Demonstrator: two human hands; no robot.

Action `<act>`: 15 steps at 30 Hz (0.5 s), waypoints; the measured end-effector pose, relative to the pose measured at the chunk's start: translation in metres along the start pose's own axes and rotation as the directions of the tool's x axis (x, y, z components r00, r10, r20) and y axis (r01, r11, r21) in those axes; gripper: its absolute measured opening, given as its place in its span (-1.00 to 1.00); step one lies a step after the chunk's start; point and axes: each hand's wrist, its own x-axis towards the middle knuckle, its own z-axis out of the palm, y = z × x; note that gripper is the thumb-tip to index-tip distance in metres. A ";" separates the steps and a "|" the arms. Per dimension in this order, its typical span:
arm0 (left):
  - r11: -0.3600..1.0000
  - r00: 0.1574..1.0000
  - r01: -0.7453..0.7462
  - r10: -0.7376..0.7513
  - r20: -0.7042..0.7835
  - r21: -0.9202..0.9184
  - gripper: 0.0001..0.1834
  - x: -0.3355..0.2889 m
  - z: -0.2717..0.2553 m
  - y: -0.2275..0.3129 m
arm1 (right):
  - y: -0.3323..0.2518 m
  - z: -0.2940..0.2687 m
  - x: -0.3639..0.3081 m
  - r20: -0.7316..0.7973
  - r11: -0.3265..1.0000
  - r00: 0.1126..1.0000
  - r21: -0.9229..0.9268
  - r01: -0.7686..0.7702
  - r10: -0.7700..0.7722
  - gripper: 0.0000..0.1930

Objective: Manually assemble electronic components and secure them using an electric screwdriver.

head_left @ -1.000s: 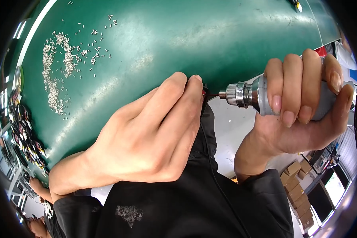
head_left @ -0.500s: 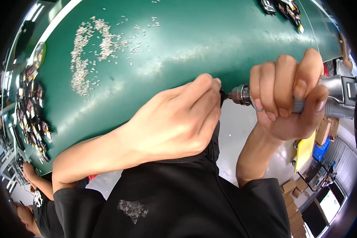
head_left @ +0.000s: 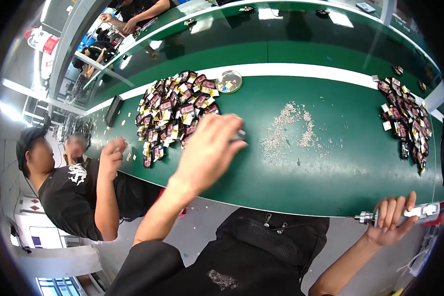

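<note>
The two hands have moved well apart: half a second ago the driver's bit was at the left fingertips, and now the left hand [head_left: 207, 153] is out over the green table [head_left: 261, 182], while the right hand [head_left: 392, 214] is off at the near edge, far to the right. The view has swung up too. The left thumb and fingers seem closed on a small dark part [head_left: 240, 134], mostly hidden by the hand. The right hand is wrapped round the grey power driver [head_left: 423, 212], whose long axis runs roughly sideways, its bit pointing left, toward the left hand's side. Between them lie the loose screws [head_left: 277, 140], just right of the left fingertips and up and left from the bit, so the left hand is nearer. Directly behind and left of it is the heap of black cases [head_left: 175, 106], nearer still.
</note>
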 end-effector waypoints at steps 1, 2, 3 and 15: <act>0.986 0.995 0.101 -0.100 -0.017 0.136 -0.55 -0.003 -0.011 -0.020 | 0.006 -0.005 -0.001 0.023 0.999 0.999 0.020 -0.042 0.041 -0.73; 0.947 0.983 0.184 -0.184 -0.024 0.263 -0.53 -0.008 -0.016 -0.042 | 0.014 -0.004 -0.001 0.002 0.997 0.998 0.045 -0.069 0.069 -0.74; 0.878 0.985 0.169 -0.158 -0.063 0.449 -0.51 -0.012 -0.019 -0.055 | 0.023 -0.004 -0.001 -0.010 0.995 0.996 0.060 -0.084 0.084 -0.75; 0.990 0.989 -0.140 0.141 0.036 -0.025 -0.83 0.060 0.057 -0.016 | 0.046 -0.003 -0.011 -0.191 0.987 0.972 0.104 -0.119 0.137 -0.77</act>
